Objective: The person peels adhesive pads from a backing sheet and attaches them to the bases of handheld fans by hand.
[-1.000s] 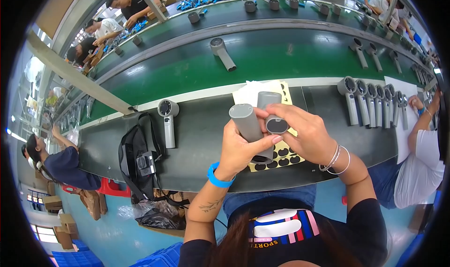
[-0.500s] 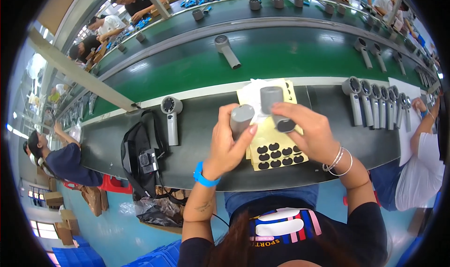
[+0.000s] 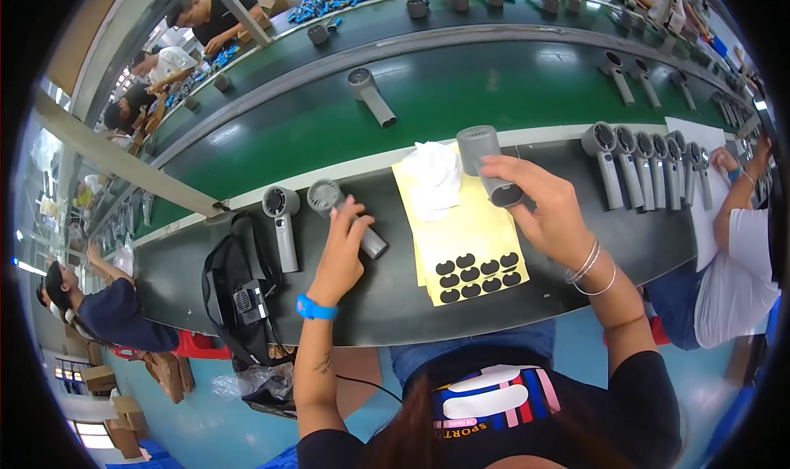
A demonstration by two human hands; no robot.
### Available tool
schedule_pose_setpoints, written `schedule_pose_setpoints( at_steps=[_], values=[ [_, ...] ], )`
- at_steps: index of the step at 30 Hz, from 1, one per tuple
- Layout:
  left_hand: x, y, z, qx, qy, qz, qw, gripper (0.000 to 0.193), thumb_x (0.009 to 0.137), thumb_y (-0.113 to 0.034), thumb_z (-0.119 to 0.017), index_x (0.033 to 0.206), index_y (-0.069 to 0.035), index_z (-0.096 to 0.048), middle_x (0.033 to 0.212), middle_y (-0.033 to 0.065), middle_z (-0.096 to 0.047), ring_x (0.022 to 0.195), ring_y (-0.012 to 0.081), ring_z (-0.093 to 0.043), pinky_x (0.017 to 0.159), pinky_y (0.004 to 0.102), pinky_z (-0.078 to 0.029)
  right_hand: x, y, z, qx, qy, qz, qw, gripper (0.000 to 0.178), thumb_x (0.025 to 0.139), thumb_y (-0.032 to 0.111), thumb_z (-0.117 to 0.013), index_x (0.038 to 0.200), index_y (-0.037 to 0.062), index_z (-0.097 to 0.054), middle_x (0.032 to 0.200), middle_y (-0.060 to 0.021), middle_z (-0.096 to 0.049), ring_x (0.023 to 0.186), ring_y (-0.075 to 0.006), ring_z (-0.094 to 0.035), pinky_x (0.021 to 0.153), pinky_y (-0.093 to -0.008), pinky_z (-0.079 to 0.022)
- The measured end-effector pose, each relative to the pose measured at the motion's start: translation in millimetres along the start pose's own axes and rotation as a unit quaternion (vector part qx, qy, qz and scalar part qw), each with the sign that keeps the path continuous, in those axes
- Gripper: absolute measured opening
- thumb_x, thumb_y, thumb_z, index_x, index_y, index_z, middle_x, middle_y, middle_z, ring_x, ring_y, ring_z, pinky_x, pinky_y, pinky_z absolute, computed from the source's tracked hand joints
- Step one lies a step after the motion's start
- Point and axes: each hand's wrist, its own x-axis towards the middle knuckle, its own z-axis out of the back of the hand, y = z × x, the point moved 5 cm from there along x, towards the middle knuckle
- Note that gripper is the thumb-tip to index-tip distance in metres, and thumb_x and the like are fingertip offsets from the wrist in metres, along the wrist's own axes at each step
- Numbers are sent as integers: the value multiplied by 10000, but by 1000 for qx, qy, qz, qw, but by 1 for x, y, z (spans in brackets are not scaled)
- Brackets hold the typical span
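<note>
A grey handheld fan is gripped in my right hand, its round head up and its dark handle end tilted toward me. It hovers by the right edge of a yellow sticker sheet bearing several black round stickers. A crumpled white cloth covers the sheet's far part. At left, my left hand is open over a second grey fan lying on the dark bench, fingers apart and partly hiding its handle. Another grey fan lies just left of that one.
A black bag with a small device on it sits at the bench's left. Several fans lie in a row at right, near a co-worker's arm. Beyond runs a green conveyor carrying a fan.
My left hand has moved left and laid its fan on the bench, letting go. The sticker sheet and cloth are more exposed. My right hand still holds its fan.
</note>
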Motion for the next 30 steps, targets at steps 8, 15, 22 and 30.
schedule_pose_setpoints(
  at_steps=[8,15,22,30],
  values=[
    [37,-111,12,-183,-120,-68,973,846,786,-29,-690,1466,26,-189,1493,195,-309,1372,355,-324,1134,456,-226,12,24,-29,-17,237,99,966,442,702,-85,-593,1123,43,-550,1097,-126,-612,997,-331,-578,859,-401,-478],
    [26,-109,6,-240,-285,-8,928,826,761,52,-692,1457,46,-248,1199,193,-612,1029,311,-640,873,343,-505,-12,34,-39,183,146,-47,971,463,814,-41,-608,1250,14,-461,1211,-144,-574,1042,-264,-620,842,-350,-503],
    [10,-111,-2,-188,-400,6,897,475,673,72,-720,1112,-33,-571,963,108,-584,896,269,-605,765,345,-517,-36,51,-37,223,-6,-41,974,212,846,-13,-593,1057,4,-599,1174,-159,-600,958,-207,-636,813,-307,-513],
    [12,-125,0,-213,-426,19,879,279,759,76,-689,966,-42,-543,996,131,-584,855,227,-555,725,319,-461,-43,62,-48,209,-90,-23,973,197,753,-51,-718,933,-29,-642,984,-161,-676,882,-228,-666,725,-286,-538]
  ],
)
